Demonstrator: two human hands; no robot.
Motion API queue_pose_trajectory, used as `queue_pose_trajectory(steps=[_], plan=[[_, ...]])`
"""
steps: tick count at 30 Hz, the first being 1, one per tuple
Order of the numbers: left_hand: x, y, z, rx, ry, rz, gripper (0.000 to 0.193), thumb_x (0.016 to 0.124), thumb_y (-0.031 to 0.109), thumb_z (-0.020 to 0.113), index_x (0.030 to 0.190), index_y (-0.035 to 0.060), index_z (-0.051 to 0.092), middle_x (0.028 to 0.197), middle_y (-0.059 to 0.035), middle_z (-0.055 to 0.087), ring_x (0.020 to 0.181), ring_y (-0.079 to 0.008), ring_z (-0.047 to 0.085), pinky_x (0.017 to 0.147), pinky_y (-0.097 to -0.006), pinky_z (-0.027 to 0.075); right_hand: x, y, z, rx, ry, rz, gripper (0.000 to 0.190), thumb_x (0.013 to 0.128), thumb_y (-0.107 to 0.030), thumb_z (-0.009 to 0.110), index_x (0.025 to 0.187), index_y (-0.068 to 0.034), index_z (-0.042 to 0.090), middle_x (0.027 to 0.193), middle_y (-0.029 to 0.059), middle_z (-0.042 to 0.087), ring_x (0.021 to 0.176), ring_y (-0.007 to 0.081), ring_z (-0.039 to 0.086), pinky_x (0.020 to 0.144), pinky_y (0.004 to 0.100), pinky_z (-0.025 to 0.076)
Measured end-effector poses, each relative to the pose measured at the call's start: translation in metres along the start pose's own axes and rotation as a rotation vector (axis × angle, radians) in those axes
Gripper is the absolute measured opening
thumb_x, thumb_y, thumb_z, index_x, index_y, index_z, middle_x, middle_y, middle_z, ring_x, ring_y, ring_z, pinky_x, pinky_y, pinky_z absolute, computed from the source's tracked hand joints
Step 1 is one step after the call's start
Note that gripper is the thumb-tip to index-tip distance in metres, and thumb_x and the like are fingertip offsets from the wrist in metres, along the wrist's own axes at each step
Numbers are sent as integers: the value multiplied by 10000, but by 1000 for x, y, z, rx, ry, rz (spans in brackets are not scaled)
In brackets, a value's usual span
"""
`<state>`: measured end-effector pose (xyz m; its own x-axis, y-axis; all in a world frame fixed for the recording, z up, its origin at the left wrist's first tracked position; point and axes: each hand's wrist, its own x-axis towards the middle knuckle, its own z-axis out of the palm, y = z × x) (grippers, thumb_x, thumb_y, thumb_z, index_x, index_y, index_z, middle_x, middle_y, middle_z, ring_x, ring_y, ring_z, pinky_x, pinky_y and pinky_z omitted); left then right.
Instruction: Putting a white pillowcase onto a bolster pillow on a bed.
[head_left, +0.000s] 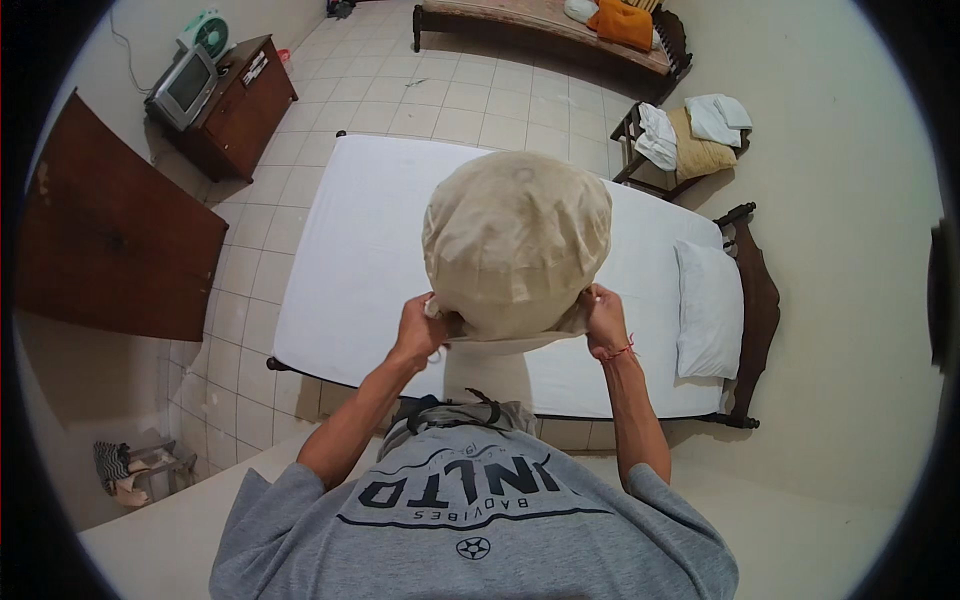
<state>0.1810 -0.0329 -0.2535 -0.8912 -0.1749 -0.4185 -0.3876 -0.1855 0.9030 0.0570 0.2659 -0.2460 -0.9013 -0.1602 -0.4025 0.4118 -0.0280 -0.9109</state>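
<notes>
A stained beige pillow (517, 240), bulging and wrinkled, is held up over the bed, with its end towards me. My left hand (421, 326) pinches fabric at its lower left corner. At the lower right corner, my right hand (606, 319) grips the fabric too, a red string bracelet on its wrist. A paler cloth edge (502, 346) runs between both hands along the underside; whether it is a separate pillowcase I cannot tell. Beneath lies the bed's mattress (352, 247), covered by a smooth white sheet. The pillow hides the middle of the bed.
A white pillow (709, 307) rests against the dark wooden headboard (754, 307). Beyond the bed, a wooden chair (637, 163) bears a yellowish pillow (697, 146) and white cloths (716, 118). A television (184, 86) stands on a cabinet (240, 112), near a wooden door (120, 232).
</notes>
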Motion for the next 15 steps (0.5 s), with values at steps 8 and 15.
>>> queue_pose_trajectory(steps=[8, 15], plan=[[82, 30, -30, -575, -219, -232, 409, 987, 348, 576, 1140, -8, 704, 1018, -105, 737, 903, -209, 707, 753, -394, 575, 42, -18, -6, 182, -29, 46, 285, 1011, -106, 616, 1229, 75, 647, 1000, 102, 726, 775, 171, 706, 794, 324, 604], [87, 108, 9, -261, -10, 157, 210, 910, 15, 687, 1100, -75, 682, 981, -120, 731, 806, -167, 690, 712, -315, 566, 51, -50, -19, -144, 3, -259, 285, 1010, -144, 646, 1205, 62, 673, 1180, 89, 705, 1032, 147, 669, 843, 296, 544]])
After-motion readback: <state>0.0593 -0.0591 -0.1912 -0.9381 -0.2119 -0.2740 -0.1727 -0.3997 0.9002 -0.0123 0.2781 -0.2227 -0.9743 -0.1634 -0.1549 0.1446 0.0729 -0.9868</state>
